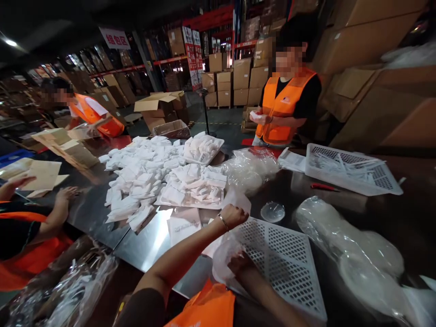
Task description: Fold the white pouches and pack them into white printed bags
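My left hand (235,216), with a bracelet at its wrist, is closed in a fist against a translucent plastic piece (241,200). Lower down, my right hand (240,264) has its fingers closed at the edge of a translucent round plastic piece (221,261); blur hides the exact grip. Both are over the left side of a white perforated basket (289,254). Printed white packets (185,225) lie flat beside my left forearm. Beyond it a tray (190,204) is heaped with small white packets.
A large pile of white packets (136,168) spreads behind. A clear round lid (272,211), wrapped stacks of round plastic pieces (371,259), a red-handled tool (323,187) and another white basket (388,181) lie right. Co-workers in orange vests stand across and left; one person's hands (66,194) rest nearby.
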A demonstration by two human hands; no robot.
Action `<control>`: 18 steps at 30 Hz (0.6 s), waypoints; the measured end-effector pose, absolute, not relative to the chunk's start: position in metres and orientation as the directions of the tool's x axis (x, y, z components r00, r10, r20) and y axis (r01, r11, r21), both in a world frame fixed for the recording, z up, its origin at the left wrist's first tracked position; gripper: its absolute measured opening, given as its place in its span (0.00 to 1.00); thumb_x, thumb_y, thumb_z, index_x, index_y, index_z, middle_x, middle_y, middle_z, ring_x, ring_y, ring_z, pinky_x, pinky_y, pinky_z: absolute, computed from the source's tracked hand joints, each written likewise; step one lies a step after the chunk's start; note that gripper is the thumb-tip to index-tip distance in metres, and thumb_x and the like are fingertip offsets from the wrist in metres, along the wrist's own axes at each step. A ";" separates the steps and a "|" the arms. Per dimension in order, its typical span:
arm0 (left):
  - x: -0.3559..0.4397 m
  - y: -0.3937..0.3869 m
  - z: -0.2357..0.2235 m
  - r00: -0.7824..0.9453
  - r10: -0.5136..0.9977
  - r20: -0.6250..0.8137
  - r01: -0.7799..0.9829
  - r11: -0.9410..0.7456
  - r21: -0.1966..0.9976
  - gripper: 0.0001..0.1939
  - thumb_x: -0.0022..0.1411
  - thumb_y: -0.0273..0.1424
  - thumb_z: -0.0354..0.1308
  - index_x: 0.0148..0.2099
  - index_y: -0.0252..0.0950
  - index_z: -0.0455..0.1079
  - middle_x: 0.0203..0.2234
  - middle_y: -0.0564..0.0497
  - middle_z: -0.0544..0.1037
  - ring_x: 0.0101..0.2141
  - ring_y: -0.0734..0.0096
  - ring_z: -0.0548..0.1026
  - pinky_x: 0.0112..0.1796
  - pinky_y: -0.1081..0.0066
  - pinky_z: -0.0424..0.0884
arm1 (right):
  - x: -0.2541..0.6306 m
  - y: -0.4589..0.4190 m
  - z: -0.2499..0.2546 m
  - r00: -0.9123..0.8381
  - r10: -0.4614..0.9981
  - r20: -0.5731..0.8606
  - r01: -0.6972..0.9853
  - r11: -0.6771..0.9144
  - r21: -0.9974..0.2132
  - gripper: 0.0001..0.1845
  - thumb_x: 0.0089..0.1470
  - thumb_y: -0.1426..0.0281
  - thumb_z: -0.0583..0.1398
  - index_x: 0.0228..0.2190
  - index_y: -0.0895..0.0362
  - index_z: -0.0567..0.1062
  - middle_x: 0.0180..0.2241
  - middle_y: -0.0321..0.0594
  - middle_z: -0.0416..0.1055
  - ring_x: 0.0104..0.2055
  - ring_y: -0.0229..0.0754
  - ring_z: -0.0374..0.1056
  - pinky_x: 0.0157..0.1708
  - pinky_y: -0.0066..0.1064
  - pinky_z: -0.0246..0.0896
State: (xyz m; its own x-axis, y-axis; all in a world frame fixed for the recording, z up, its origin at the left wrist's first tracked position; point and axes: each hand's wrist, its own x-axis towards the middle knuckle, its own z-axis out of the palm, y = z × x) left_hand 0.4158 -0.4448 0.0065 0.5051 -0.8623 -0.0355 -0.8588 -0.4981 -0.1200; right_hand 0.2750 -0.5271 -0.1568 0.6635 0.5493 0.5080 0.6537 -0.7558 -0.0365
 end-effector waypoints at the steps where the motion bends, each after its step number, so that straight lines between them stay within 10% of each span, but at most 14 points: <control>1: 0.416 -0.445 0.013 0.531 -0.847 -0.001 -0.842 -0.527 -0.116 0.11 0.66 0.24 0.46 0.42 0.32 0.70 0.28 0.44 0.77 0.30 0.63 0.77 0.26 0.71 0.66 | 0.278 -0.527 -0.160 0.675 0.519 0.524 0.631 -0.774 -0.046 0.18 0.53 0.77 0.47 0.25 0.50 0.73 0.26 0.28 0.75 0.33 0.34 0.72 0.41 0.28 0.68; 9: 0.403 -0.465 -0.008 0.479 -0.878 -0.013 -0.877 -0.478 -0.047 0.12 0.69 0.28 0.43 0.51 0.36 0.64 0.33 0.49 0.76 0.31 0.70 0.75 0.27 0.75 0.64 | 0.237 -0.576 -0.162 0.679 0.334 0.654 0.570 -0.801 -0.182 0.19 0.52 0.75 0.45 0.27 0.45 0.72 0.27 0.31 0.75 0.33 0.40 0.73 0.40 0.33 0.71; 15: 0.380 -0.472 -0.087 0.305 -0.946 -0.107 -0.951 -0.308 0.008 0.10 0.67 0.27 0.48 0.37 0.34 0.71 0.35 0.47 0.76 0.34 0.69 0.74 0.26 0.74 0.64 | 0.188 -0.639 -0.180 0.703 -0.088 0.706 0.279 -0.879 -0.387 0.42 0.51 0.68 0.50 0.65 0.40 0.43 0.38 0.35 0.78 0.33 0.53 0.75 0.25 0.41 0.75; 18: 0.371 -0.467 -0.101 0.280 -0.960 0.000 -0.958 -0.280 0.060 0.12 0.68 0.27 0.47 0.47 0.36 0.70 0.43 0.46 0.76 0.38 0.68 0.73 0.28 0.72 0.67 | 0.193 -0.641 -0.175 0.726 0.161 0.669 0.496 -0.795 -0.348 0.37 0.53 0.70 0.47 0.64 0.41 0.49 0.41 0.33 0.78 0.38 0.49 0.76 0.35 0.38 0.76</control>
State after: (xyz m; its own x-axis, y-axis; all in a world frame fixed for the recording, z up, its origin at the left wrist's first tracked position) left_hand 0.3715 -0.4666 -0.1009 0.2802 -0.9599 0.0003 -0.9582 -0.2797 0.0598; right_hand 0.1928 -0.6414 -0.1746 0.7259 0.1605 0.6688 0.4963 -0.7955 -0.3477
